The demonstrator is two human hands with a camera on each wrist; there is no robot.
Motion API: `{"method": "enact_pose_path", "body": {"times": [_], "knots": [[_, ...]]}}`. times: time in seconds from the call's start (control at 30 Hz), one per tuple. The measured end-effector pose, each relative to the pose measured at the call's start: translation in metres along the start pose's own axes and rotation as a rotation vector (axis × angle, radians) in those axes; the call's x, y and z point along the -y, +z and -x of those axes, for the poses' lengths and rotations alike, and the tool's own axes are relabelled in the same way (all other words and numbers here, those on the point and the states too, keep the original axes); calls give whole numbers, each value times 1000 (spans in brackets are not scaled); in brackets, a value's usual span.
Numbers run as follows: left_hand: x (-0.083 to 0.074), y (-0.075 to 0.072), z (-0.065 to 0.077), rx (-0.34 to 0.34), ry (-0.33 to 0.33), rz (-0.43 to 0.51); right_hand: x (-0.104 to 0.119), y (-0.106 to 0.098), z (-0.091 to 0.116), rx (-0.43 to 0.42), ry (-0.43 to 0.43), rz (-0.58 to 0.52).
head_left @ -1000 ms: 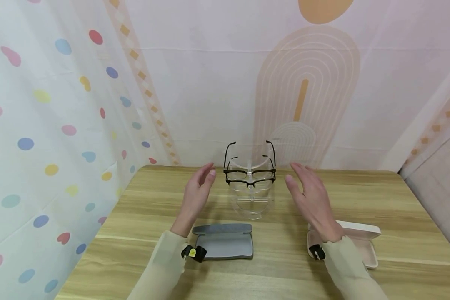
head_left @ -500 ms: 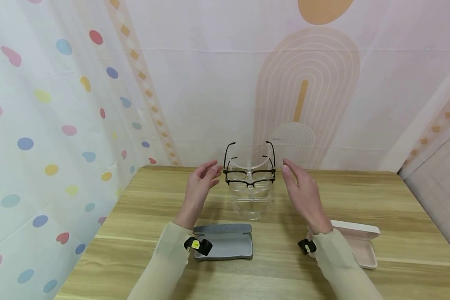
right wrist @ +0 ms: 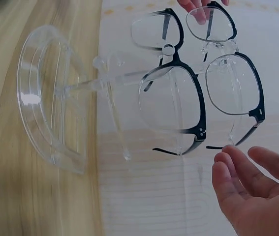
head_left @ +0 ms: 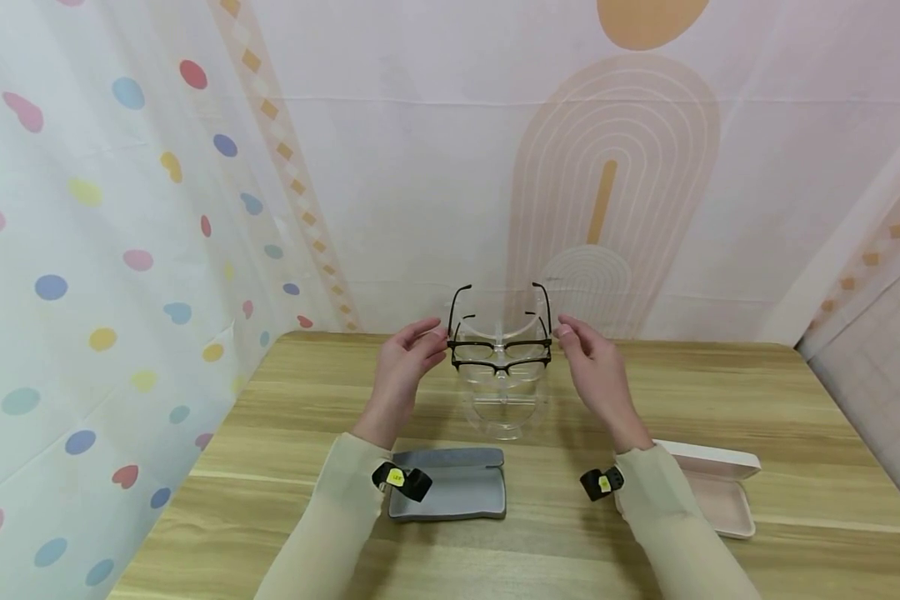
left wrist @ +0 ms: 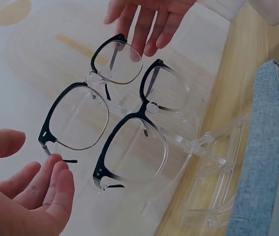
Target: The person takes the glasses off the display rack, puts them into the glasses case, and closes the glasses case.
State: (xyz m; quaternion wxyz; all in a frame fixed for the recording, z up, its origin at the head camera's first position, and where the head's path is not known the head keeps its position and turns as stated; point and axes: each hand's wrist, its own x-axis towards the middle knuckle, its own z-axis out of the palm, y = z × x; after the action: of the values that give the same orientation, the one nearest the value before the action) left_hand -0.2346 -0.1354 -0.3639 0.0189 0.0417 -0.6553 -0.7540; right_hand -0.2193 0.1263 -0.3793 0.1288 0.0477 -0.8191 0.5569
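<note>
Two pairs of dark-browed eyeglasses hang one above the other on a clear display stand (head_left: 504, 432), temples pointing back. My left hand (head_left: 403, 367) is at the left hinge of the upper eyeglasses (left wrist: 55, 105); its fingertips appear to touch that corner, while the thumb stays apart. On the other side, my right hand (head_left: 598, 371) has its fingertips close by the upper pair's right temple; in the right wrist view its thumb stands off, and contact is hard to tell. The lower eyeglasses (right wrist: 198, 98) sit just beneath, touched by neither hand.
An opened grey glasses case (head_left: 450, 493) lies in front of the stand, partly behind the left wrist. To the right, an opened pale pink case (head_left: 723, 504) is partly covered by the right sleeve. A patterned curtain (head_left: 420, 167) hangs behind the wooden table (head_left: 285, 433).
Both hands have moved inward, the left to the right and the right to the left, up to the sides of the upper eyeglasses. The eyeglasses, stand and cases have stayed in place.
</note>
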Motion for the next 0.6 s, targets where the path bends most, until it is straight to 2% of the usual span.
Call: {"method": "enact_pose_path", "body": {"times": [0.33, 0.6], "knots": [[3, 2, -3, 0, 53, 13, 3, 9, -5, -10, 33, -61], [4, 2, -6, 2, 47, 37, 7, 11, -8, -17, 32, -106]]}}
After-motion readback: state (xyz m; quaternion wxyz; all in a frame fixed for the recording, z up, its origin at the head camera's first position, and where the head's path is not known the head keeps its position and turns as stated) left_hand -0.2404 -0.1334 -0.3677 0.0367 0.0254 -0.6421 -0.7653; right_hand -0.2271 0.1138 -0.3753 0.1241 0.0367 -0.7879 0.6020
